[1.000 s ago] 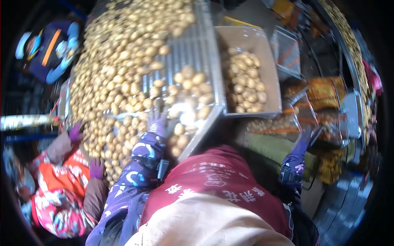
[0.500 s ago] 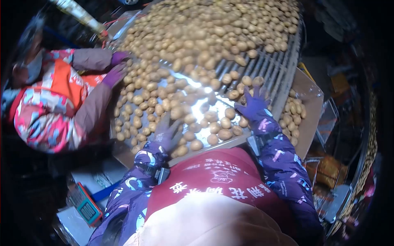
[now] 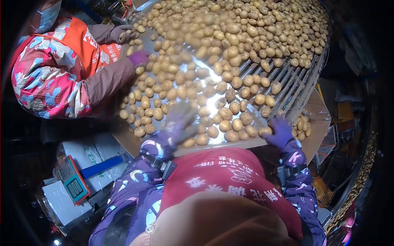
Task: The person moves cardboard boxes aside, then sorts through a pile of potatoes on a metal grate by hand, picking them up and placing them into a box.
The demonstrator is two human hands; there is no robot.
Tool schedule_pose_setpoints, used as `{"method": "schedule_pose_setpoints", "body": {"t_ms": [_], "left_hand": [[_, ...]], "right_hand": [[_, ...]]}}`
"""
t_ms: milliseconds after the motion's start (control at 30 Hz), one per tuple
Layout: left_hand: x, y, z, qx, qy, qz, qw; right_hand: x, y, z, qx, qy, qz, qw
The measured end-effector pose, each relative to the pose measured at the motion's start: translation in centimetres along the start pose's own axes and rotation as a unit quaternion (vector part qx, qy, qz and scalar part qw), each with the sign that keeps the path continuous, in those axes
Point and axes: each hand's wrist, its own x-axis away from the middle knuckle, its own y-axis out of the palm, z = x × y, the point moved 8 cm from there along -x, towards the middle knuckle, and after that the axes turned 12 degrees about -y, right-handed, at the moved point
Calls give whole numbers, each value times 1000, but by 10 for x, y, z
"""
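Observation:
Potatoes (image 3: 225, 113) lie scattered over a shiny metal tray (image 3: 258, 119) in front of me. My left hand (image 3: 180, 122), in a purple-grey glove, reaches over the tray's near side among the potatoes. It is smeared by motion, but its fingers look stretched out and apart. At the tray's near right corner, my right hand (image 3: 280, 131) in a purple glove has its fingers spread. A potato touches or lies just beyond its fingertips, and another sits near its thumb; I see nothing gripped.
A slatted metal chute (image 3: 295, 80) heaped with potatoes slopes down from the back right. A co-worker in an orange apron (image 3: 76, 45) handles potatoes at the left. Cardboard (image 3: 316, 119) stands at the right, with more potatoes beside it. A scale display (image 3: 73, 180) sits lower left.
My right hand has drawn back from the slats to the tray's near right corner. My left hand has moved farther over the tray. The co-worker's hands have shifted, and my view has turned.

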Motion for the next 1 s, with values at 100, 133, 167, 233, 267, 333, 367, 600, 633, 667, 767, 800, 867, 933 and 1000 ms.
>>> {"method": "schedule_pose_setpoints", "body": {"t_ms": [100, 133, 167, 233, 267, 333, 367, 600, 633, 667, 767, 800, 867, 933, 1000], "left_hand": [[-16, 17, 28, -47, 19, -50, 997], [-26, 16, 25, -41, -7, -66, 997], [-36, 17, 21, -37, -32, -83, 995], [-45, 27, -19, -51, -134, -7, 990], [-43, 19, -25, -76, -145, 23, 986], [-44, 5, -23, -102, -150, 74, 981], [-46, 1, -16, -81, -161, 40, 983], [-33, 15, 17, 245, -170, 52, 953], [-31, 15, 22, 254, -194, 28, 947], [-32, 8, 31, 264, -216, 5, 940], [-35, 17, 46, 359, -281, -67, 888], [-35, 25, 52, 399, -302, -93, 861], [-43, 9, 81, 354, -276, -87, 889], [-46, 31, 80, 431, -243, -88, 865], [-51, 21, 93, 371, -254, -87, 889]], "right_hand": [[-6, 34, -30, 16, -135, -46, 990], [-16, 38, -39, -76, -179, -62, 979], [-26, 40, -46, -168, -219, -76, 958], [-55, 48, -47, -179, -237, -57, 953], [-70, 49, -48, -185, -247, -46, 950], [-105, 33, -56, -84, -290, 30, 953], [-120, 25, -61, -34, -313, 67, 947], [-196, 67, -71, 98, -243, -109, 959], [-193, 63, -69, 36, -251, -71, 965], [-188, 60, -62, -24, -256, -31, 966], [-161, 35, -70, -371, -191, -20, 908], [-150, 36, -82, -455, -175, -39, 872], [-151, 61, -91, -280, -290, -66, 913], [-144, 47, -101, -332, -235, -108, 907], [-137, 39, -96, -406, -168, -140, 887]]}}
